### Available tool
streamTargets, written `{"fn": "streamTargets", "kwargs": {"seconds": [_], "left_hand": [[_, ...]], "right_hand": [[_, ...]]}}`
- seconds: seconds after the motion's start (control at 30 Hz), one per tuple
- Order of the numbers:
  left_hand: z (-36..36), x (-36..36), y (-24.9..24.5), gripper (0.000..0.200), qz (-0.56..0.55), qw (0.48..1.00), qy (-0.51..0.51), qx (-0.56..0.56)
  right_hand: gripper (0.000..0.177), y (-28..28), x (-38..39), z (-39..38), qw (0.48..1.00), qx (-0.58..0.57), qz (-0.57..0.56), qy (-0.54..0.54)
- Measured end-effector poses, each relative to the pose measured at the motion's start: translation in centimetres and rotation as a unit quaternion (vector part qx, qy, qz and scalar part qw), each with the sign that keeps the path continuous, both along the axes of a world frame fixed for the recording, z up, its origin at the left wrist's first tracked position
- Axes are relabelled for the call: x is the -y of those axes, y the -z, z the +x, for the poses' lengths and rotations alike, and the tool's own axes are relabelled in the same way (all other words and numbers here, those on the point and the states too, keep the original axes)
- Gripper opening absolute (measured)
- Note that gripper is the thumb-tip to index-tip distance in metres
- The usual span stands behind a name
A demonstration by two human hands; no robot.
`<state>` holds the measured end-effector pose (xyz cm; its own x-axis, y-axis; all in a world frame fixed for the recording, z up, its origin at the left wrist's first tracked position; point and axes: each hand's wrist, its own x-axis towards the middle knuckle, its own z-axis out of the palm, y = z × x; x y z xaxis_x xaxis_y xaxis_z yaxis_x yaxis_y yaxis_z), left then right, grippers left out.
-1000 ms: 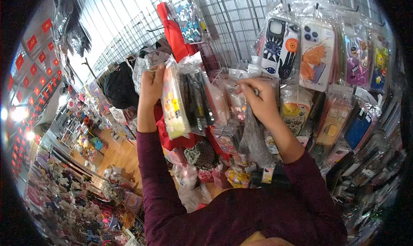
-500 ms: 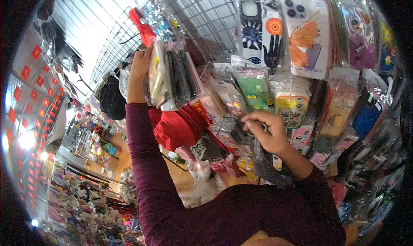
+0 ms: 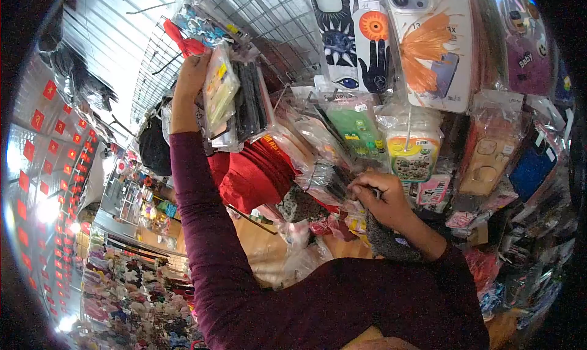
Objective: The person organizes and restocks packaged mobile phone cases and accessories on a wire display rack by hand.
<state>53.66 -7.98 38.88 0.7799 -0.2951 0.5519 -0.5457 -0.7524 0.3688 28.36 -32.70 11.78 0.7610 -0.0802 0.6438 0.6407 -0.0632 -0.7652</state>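
Note:
My left hand (image 3: 193, 75) is raised at the upper left. Its fingers are closed at the top edge of a bundle of plastic-wrapped phone cases (image 3: 221, 93) and partly hidden by it. My right hand (image 3: 384, 200) is lower, in front of the hanging packs, with thumb and forefinger pinched together. A dark grey cloth (image 3: 391, 243) hangs beneath that hand, apparently held in its lower fingers. Close to its fingertips is a stack of small clear packets (image 3: 324, 182). A green phone case (image 3: 354, 127) in a sleeve hangs just above.
A wire grid (image 3: 278, 14) carries the hooks. Large phone case packs, one with an orange butterfly (image 3: 428, 47), hang at the upper right. Red fabric (image 3: 254, 173) hangs between my arms. A black cap (image 3: 156, 145) is at the left, with hair accessories (image 3: 131, 289) below.
The view has shifted and come nearer to the packs on the right. My left hand stays at the phone case bundle. My right hand keeps its pinch, a little lower against the packs.

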Motion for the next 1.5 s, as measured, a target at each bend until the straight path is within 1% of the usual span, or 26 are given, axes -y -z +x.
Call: {"fn": "streamTargets", "kwargs": {"seconds": [0.07, 0.2, 0.27, 0.3, 0.33, 0.4, 0.43, 0.6, 0.67, 0.7, 0.73, 0.8, 0.83, 0.9, 0.93, 1.0, 1.03, 1.13, 1.17, 1.2, 1.27, 1.33, 1.4, 1.43, 1.47, 1.5], "left_hand": [[-0.8, 0.9, 0.3, 0.049, 0.05, 0.998, 0.0, 0.023], [-0.1, -0.4, 0.6, 0.044, 0.046, 0.999, -0.001, -0.019], [-2.2, 0.1, 1.4, 0.039, 0.026, 0.998, 0.053, -0.022], [-1.9, -0.7, 2.4, 0.035, 0.044, 0.995, 0.084, 0.024], [-1.3, -1.4, 3.4, 0.035, 0.043, 0.995, 0.083, 0.025], [-0.7, -2.6, 5.0, 0.034, -0.044, 0.993, 0.111, -0.011], [-1.2, -2.3, 5.1, 0.032, -0.045, 0.989, 0.139, -0.02], [-2.4, -2.2, 5.8, 0.034, -0.035, 0.994, 0.1, -0.029], [-3.0, -1.8, 6.2, 0.035, -0.061, 0.988, 0.141, -0.009], [-3.5, -1.9, 6.2, 0.036, -0.067, 0.99, 0.111, -0.049], [-3.3, -2.1, 6.2, 0.036, -0.071, 0.99, 0.112, -0.048], [-2.8, -2.3, 6.1, 0.036, -0.02, 0.997, 0.078, -0.013], [-2.9, -2.1, 5.9, 0.036, -0.024, 0.996, 0.08, -0.013], [-3.2, -1.8, 5.4, 0.036, -0.036, 0.99, 0.136, -0.012], [-3.0, -1.9, 5.3, 0.036, -0.037, 0.99, 0.137, -0.012], [-2.3, -2.1, 4.9, 0.036, -0.06, 0.994, 0.09, -0.028], [-1.9, -2.0, 4.8, 0.037, -0.098, 0.991, 0.088, -0.009], [1.5, -3.2, 4.2, 0.04, -0.074, 0.993, 0.083, 0.035], [0.1, -2.1, 4.0, 0.042, -0.108, 0.985, 0.125, 0.041], [3.6, -4.2, 4.1, 0.04, -0.104, 0.987, 0.123, 0.016], [-0.1, -2.2, 3.6, 0.039, -0.151, 0.98, 0.129, -0.026], [-0.6, -1.8, 3.5, 0.038, -0.107, 0.988, 0.104, -0.028], [-1.6, -1.9, 4.4, 0.039, -0.034, 0.991, 0.075, 0.102], [-3.5, -1.0, 4.4, 0.037, -0.004, 0.999, -0.009, 0.053], [-3.9, -0.6, 5.0, 0.037, -0.001, 0.998, -0.01, 0.057], [-4.0, -0.5, 5.7, 0.034, 0.0, 0.994, 0.047, 0.096]], "right_hand": [[0.011, 0.6, -0.2, 0.4, 1.0, 0.0, 0.005, -0.002], [0.012, 0.8, -0.5, -0.2, 0.999, -0.034, 0.004, -0.033], [0.012, 1.0, -0.6, -0.4, 0.998, -0.053, -0.01, -0.042], [0.012, 1.1, -0.7, -0.6, 0.996, -0.075, -0.026, -0.05], [0.012, 1.3, -0.8, -0.7, 0.996, -0.075, -0.027, -0.051], [0.013, 1.7, -1.2, -0.7, 0.997, -0.054, -0.035, -0.04], [0.013, 1.8, -1.4, -0.7, 0.997, -0.052, -0.038, -0.041], [0.015, 1.7, -1.5, -1.6, 0.994, -0.082, -0.043, -0.051], [0.016, 2.4, -1.4, -1.5, 0.993, -0.096, -0.042, -0.054], [0.016, 2.6, -1.3, -1.6, 0.991, -0.112, -0.034, -0.057], [0.016, 2.6, -1.2, -1.7, 0.991, -0.112, -0.038, -0.055], [0.016, 2.6, -0.9, -2.0, 0.988, -0.136, -0.034, -0.064], [0.016, 2.7, -0.8, -2.1, 0.988, -0.136, -0.037, -0.061], [0.016, 3.1, -0.8, -2.3, 0.985, -0.158, -0.053, -0.05], [0.016, 3.3, -0.9, -2.3, 0.985, -0.158, -0.054, -0.049], [0.016, 3.6, -0.9, -2.4, 0.988, -0.137, -0.064, -0.028], [0.016, 3.5, -0.9, -2.5, 0.989, -0.135, -0.059, -0.024], [0.011, 3.4, -0.2, -2.9, 0.985, -0.157, -0.074, -0.016], [0.011, 3.8, 0.1, -3.0, 0.983, -0.171, -0.065, -0.021], [0.011, 4.2, 0.3, -3.1, 0.981, -0.185, -0.055, -0.028], [0.011, 4.5, 0.7, -3.4, 0.985, -0.169, -0.035, -0.014], [0.011, 5.2, 0.8, -3.8, 0.988, -0.153, -0.013, -0.002], [0.012, 5.9, 0.9, -4.2, 0.99, -0.14, -0.003, 0.01], [0.014, 5.8, 1.2, -4.4, 0.989, -0.145, 0.005, 0.0], [0.014, 6.2, 1.4, -4.3, 0.99, -0.141, 0.008, -0.003], [0.014, 6.8, 1.6, -4.3, 0.985, -0.173, 0.003, -0.007]]}}
